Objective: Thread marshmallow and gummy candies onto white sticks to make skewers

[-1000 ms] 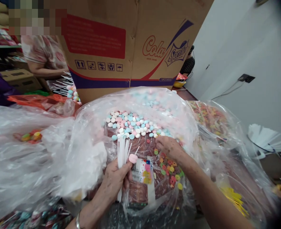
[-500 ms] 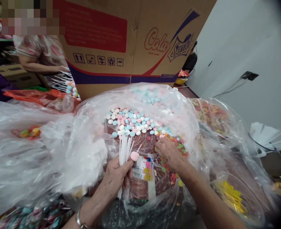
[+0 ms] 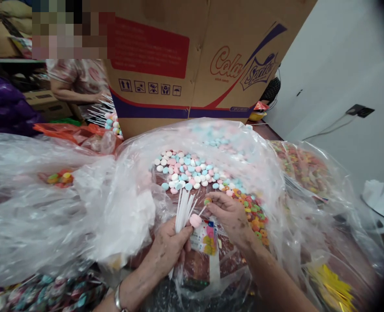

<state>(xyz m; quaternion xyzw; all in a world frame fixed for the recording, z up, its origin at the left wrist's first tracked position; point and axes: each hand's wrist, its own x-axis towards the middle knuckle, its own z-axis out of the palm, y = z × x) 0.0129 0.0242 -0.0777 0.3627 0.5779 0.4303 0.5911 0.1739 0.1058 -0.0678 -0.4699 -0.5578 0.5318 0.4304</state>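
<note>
My left hand (image 3: 170,242) is closed around a bundle of thin white sticks (image 3: 183,211). Against its thumb sits a round pink marshmallow (image 3: 196,221), threaded on one stick that points up to the right. At that stick's tip, my right hand (image 3: 231,219) pinches a small green-and-orange gummy ring (image 3: 207,201). Just beyond the hands lie loose pink, white and blue marshmallows (image 3: 187,167) on clear plastic. To the right of my right hand spreads a heap of coloured gummy rings (image 3: 255,214). A printed packet (image 3: 208,245) shows beneath the hands.
A tall cardboard box (image 3: 165,97) stands behind the marshmallow bag. Crumpled clear plastic (image 3: 25,216) covers the left side. A bag of gummies (image 3: 305,162) and yellow ties (image 3: 333,286) are at right. Another person's arm (image 3: 71,93) is at back left, near finished candy sticks (image 3: 112,123).
My right hand has come from the gummy heap to the stick's tip, bringing a gummy ring. My left hand still holds the sticks and marshmallow. The view has shifted left.
</note>
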